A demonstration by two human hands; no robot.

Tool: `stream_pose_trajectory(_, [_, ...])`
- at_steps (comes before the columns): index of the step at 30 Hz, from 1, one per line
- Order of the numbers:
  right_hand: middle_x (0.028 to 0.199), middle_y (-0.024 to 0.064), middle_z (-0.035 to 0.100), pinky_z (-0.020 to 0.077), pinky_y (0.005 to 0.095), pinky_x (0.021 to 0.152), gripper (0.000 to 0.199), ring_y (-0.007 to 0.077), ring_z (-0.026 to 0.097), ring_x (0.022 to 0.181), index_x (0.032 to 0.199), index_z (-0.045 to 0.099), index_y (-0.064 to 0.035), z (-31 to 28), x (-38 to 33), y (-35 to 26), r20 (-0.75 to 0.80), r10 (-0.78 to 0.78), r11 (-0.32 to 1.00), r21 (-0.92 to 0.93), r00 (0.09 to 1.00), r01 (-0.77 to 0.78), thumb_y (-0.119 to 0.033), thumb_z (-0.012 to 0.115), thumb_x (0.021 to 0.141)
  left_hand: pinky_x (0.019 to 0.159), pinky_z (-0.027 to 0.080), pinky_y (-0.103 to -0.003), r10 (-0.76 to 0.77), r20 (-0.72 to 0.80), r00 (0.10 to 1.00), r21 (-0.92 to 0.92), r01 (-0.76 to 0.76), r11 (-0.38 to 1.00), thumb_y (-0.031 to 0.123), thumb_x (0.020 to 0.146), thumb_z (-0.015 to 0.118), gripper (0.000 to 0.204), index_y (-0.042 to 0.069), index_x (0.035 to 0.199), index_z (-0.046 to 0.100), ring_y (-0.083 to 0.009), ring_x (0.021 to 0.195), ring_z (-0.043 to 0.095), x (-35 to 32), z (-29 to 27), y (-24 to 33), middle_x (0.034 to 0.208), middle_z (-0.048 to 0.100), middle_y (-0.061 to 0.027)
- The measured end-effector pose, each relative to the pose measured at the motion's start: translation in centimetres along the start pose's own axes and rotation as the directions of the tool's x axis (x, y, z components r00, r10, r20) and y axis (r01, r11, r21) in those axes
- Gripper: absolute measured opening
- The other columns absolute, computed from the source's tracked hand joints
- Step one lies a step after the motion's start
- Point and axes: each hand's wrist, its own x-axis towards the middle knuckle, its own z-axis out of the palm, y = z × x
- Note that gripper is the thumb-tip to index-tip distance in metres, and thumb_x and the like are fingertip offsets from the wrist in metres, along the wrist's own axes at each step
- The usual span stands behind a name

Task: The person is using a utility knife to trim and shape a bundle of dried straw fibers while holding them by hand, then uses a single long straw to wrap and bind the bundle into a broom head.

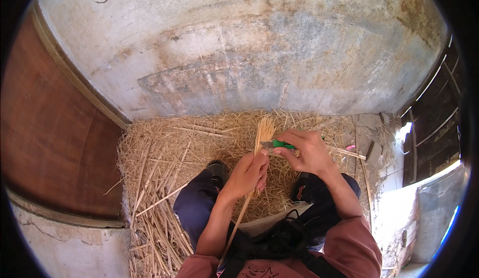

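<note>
A thin bundle of pale straw stalks [266, 127] stands in front of me, its tips fanned out at the far end. My left hand [245, 170] is closed around its middle, and a long stem [238, 222] runs back from that hand toward my lap. My right hand [305, 150] grips a utility knife [283, 144] with a green handle. Its grey blade points left and lies against the stalks just above my left fingers. The right fingertips come close to the left hand.
Loose straw [164, 143] covers the ground around my feet, with thicker split stalks [159, 233] at the left. A stained wall [239, 53] rises ahead. A brown door panel [60, 128] stands at the left, and a brick-like block [374, 154] lies at the right.
</note>
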Motion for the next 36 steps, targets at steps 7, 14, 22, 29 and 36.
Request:
stream_pose_trajectory(7, [0.075, 0.0111, 0.069, 0.0542, 0.0378, 0.059, 0.024, 0.0263, 0.067, 0.059, 0.105, 0.075, -0.0063, -0.4, 0.6, 4.3, -0.237, 0.145, 0.976, -0.126, 0.961, -0.178, -0.029, 0.074, 0.097, 0.049, 0.043, -0.031, -0.02, 0.02, 1.0, 0.006, 0.02, 1.0, 0.042, 0.115, 0.039, 0.053, 0.011, 0.072, 0.038, -0.0108, 0.047, 0.042, -0.5, 0.7, 0.3, 0.06, 0.035, 0.002])
stream_pose_trajectory(14, [0.1, -0.0003, 0.066, 0.0489, 0.0264, 0.075, 0.038, 0.0095, 0.054, 0.078, 0.133, 0.065, -0.006, -1.8, 0.5, 3.0, -0.028, 0.437, 0.729, 0.596, 0.899, -0.336, -0.018, 0.074, 0.097, 0.046, 0.042, -0.029, -0.079, 0.145, 0.986, -0.213, 0.109, 0.971, 0.045, 0.114, 0.042, 0.049, 0.015, 0.076, 0.037, -0.0082, 0.044, 0.04, 0.1, 0.4, 0.4, 0.059, 0.034, 0.0054])
stream_pose_trajectory(22, [0.107, 0.0054, 0.068, 0.0484, 0.0249, 0.069, 0.045, 0.007, 0.059, 0.076, 0.127, 0.067, -0.0028, 2.6, 0.9, 1.0, 0.251, 0.242, 0.445, 0.83, 0.937, -0.337, -0.021, 0.085, 0.089, 0.033, 0.034, -0.024, -0.096, 0.536, 0.838, -0.553, 0.435, 0.711, 0.054, 0.109, 0.048, 0.047, 0.018, 0.079, 0.04, -0.0054, 0.035, 0.034, 1.1, 0.8, -1.5, 0.052, 0.034, 0.0082])
stream_pose_trajectory(29, [0.072, 0.0009, 0.068, 0.0515, 0.0291, 0.062, 0.02, 0.0071, 0.063, 0.067, 0.092, 0.067, -0.0014, 2.3, 0.9, -0.2, 0.252, 0.455, 0.494, 0.727, 0.854, -0.477, -0.015, 0.082, 0.093, 0.056, 0.055, -0.034, -0.126, 0.303, 0.945, -0.288, 0.217, 0.933, 0.05, 0.111, 0.048, 0.043, 0.011, 0.094, 0.049, -0.0116, 0.05, 0.051, 1.5, 1.5, -2.0, 0.064, 0.041, 0.0036])
stream_pose_trajectory(36, [0.072, 0.0, 0.067, 0.0496, 0.0287, 0.062, 0.02, 0.0066, 0.061, 0.069, 0.086, 0.068, -0.0019, 3.4, 0.7, 1.0, 0.095, 0.472, 0.671, 0.605, 0.877, -0.427, -0.015, 0.082, 0.09, 0.063, 0.058, -0.035, 0.009, 0.039, 0.999, -0.014, -0.008, 1.0, 0.034, 0.115, 0.046, 0.033, 0.003, 0.101, 0.05, -0.0138, 0.061, 0.061, 1.2, 2.6, -2.5, 0.074, 0.051, -0.0014])
